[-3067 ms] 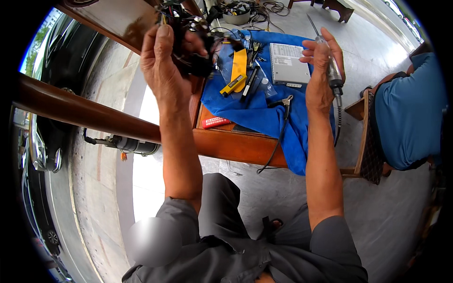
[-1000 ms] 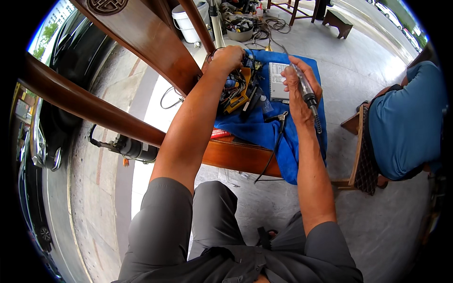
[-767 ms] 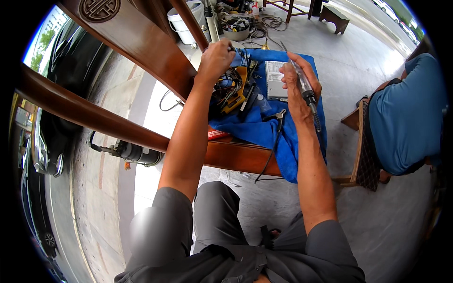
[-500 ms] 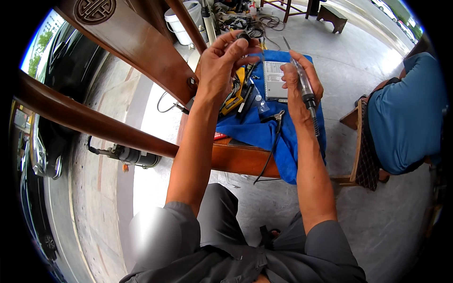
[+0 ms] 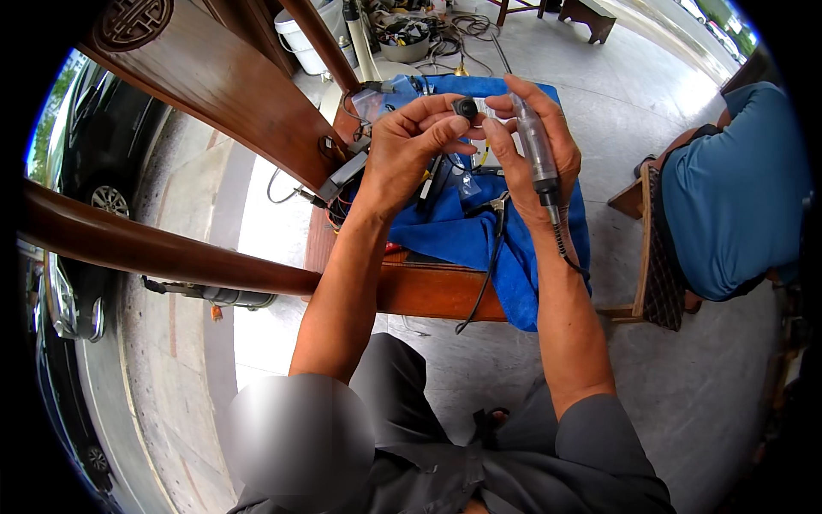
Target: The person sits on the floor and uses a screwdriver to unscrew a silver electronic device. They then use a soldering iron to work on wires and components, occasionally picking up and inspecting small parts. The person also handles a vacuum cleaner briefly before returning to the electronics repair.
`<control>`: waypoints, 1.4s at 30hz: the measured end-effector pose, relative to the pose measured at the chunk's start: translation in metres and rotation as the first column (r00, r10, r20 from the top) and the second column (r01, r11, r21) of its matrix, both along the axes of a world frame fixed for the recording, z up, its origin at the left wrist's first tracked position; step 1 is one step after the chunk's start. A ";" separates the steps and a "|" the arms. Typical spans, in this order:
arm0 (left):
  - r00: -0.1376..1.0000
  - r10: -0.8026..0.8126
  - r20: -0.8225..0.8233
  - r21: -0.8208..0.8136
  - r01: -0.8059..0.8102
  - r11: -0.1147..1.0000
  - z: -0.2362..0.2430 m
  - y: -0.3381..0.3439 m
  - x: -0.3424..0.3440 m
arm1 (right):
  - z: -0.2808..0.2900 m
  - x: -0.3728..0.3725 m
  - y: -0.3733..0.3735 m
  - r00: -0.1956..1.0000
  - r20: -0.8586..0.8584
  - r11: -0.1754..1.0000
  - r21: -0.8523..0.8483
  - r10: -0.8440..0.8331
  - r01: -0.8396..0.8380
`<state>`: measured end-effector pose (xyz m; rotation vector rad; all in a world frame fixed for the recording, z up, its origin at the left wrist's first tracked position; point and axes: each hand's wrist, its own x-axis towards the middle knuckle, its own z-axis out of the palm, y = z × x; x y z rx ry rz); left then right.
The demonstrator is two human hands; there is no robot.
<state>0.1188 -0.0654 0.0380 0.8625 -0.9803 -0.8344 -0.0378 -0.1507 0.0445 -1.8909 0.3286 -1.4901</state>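
My left hand [image 5: 401, 147] pinches a small round black part [image 5: 466, 108], which I cannot name more exactly. A thin yellow wire [image 5: 485, 155] hangs just below it. My right hand [image 5: 558, 137] is closed round a clear-handled circuit tester [image 5: 533, 144] with a long metal probe pointing up and away and a coiled black lead running back along my forearm. The fingertips of both hands are close together over a blue cloth [image 5: 437, 242]. A pale flat box on the cloth is mostly hidden behind my hands.
The cloth covers a wooden chair seat [image 5: 419, 291] with a carved backrest [image 5: 214, 94] at left. Pliers [image 5: 497, 204] lie on the cloth. A person in a blue shirt [image 5: 728, 206] sits at right. A white bucket [image 5: 304, 43] and tangled cables [image 5: 467, 34] are at the back.
My right hand has turned and come left toward the black part. My left hand has moved lower in the picture, still pinching the part. The view has shifted slightly.
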 end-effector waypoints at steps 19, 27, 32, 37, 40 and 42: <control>0.970 0.121 0.212 -0.015 -0.121 0.993 -0.008 0.002 0.000 | 0.006 0.001 0.004 0.978 -0.076 0.979 0.073 0.194 -0.188; 0.985 -0.170 0.018 0.051 0.169 0.984 -0.006 0.004 0.004 | 0.002 -0.001 -0.001 0.971 -0.053 0.966 0.126 0.232 -0.225; 0.993 -0.119 0.013 0.040 0.118 0.992 -0.007 0.004 0.005 | 0.003 -0.003 0.002 0.973 -0.078 0.967 0.157 0.216 -0.202; 0.987 -0.107 -0.124 -0.048 0.101 0.994 -0.010 0.000 0.009 | 0.003 0.002 0.001 0.991 -0.051 0.988 0.090 0.127 -0.122; 0.973 -0.065 -0.223 -0.039 0.058 0.998 -0.009 0.000 0.010 | 0.001 0.000 0.000 0.995 -0.053 0.979 0.191 0.079 -0.068; 0.963 -0.033 -0.269 -0.020 0.029 0.999 -0.007 0.001 0.010 | 0.000 -0.001 -0.001 0.996 -0.038 0.965 0.252 0.086 -0.073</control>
